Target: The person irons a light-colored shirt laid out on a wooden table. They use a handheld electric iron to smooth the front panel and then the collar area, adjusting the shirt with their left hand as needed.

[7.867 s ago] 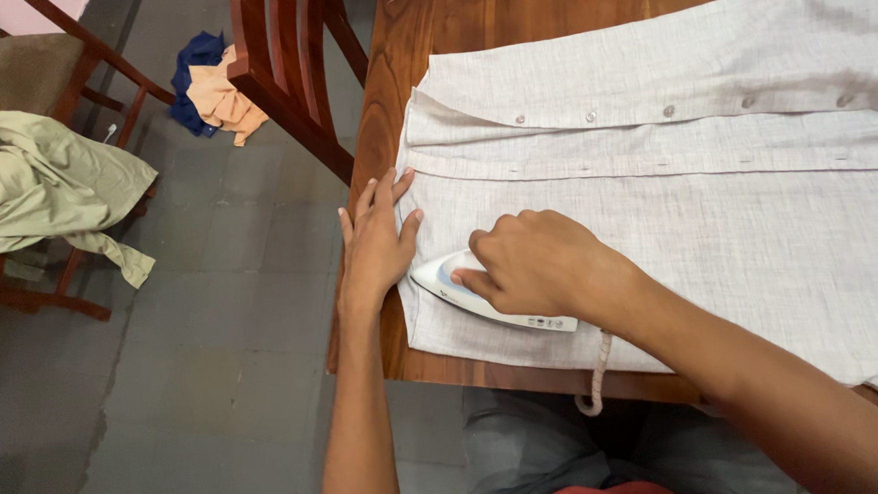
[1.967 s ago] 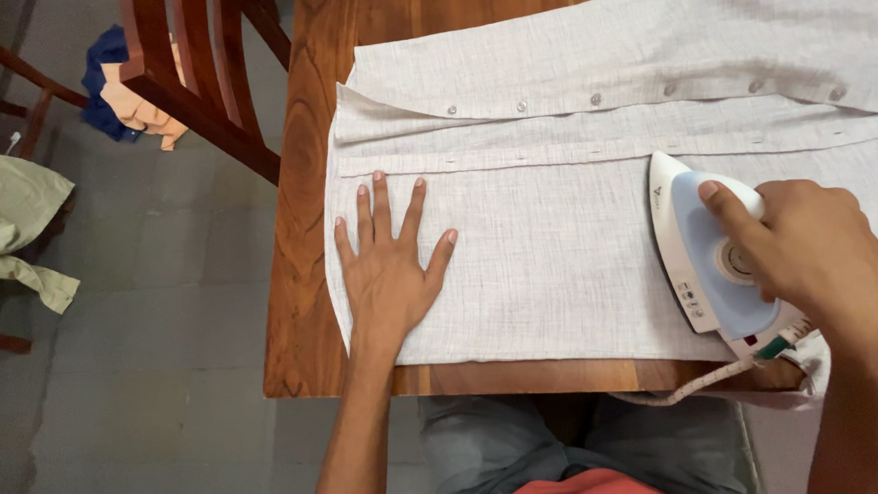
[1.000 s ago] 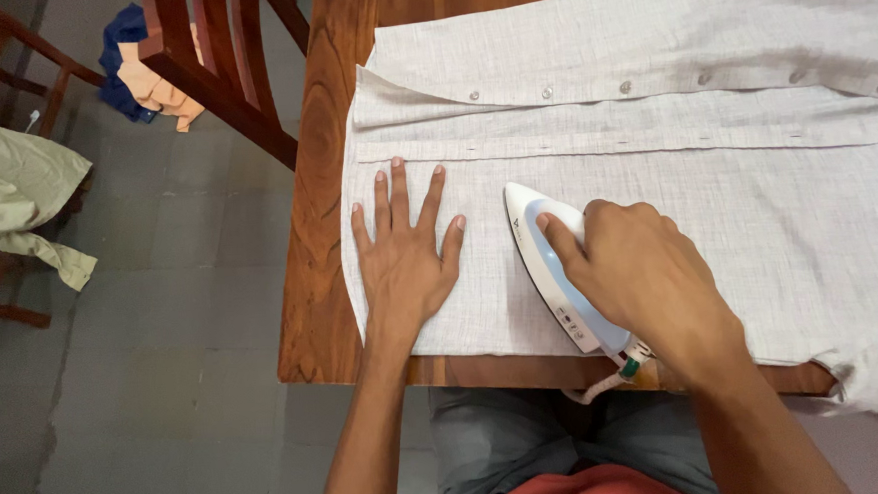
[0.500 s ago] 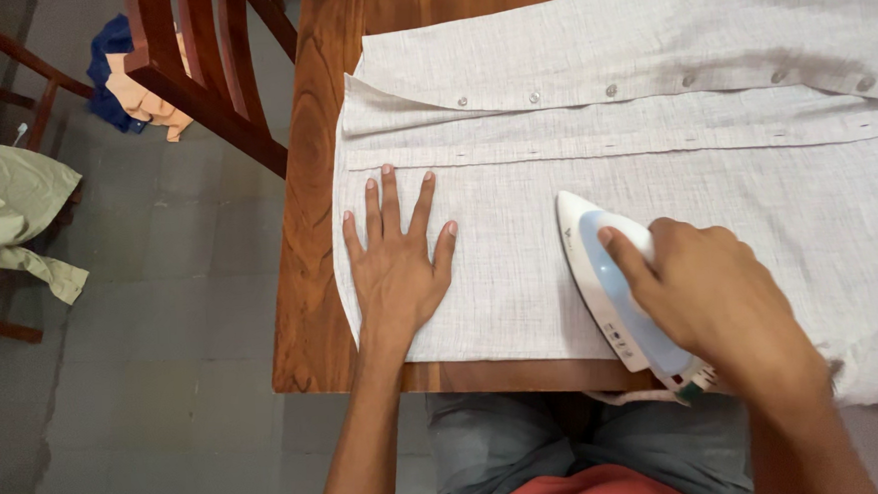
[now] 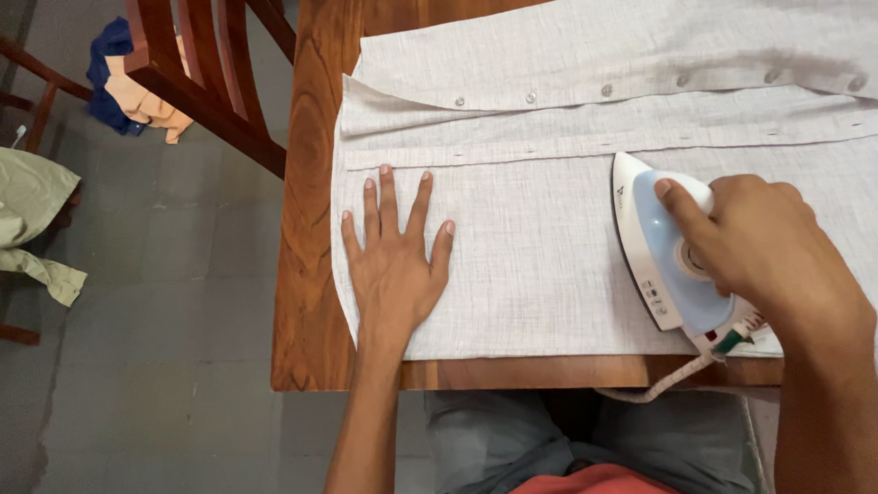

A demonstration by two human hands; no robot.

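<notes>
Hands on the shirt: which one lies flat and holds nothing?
The left hand, fingers spread flat on the pale shirt; the right hand grips the iron.

Your shirt [image 5: 595,159] lies flat on the wooden table [image 5: 310,234], hem end at the table's left edge, button row running left-right behind the placket. Your left hand [image 5: 391,254] sits flat on the shirt near that left end. Your right hand [image 5: 760,250] is on the iron [image 5: 660,255], which rests on the shirt well right of the left hand, tip pointing away from you, cord [image 5: 666,383] off the near edge. Chair [image 5: 199,69] stands left-rear of table; clothes [image 5: 130,83] on floor behind it; another garment [image 5: 12,214] far left.
</notes>
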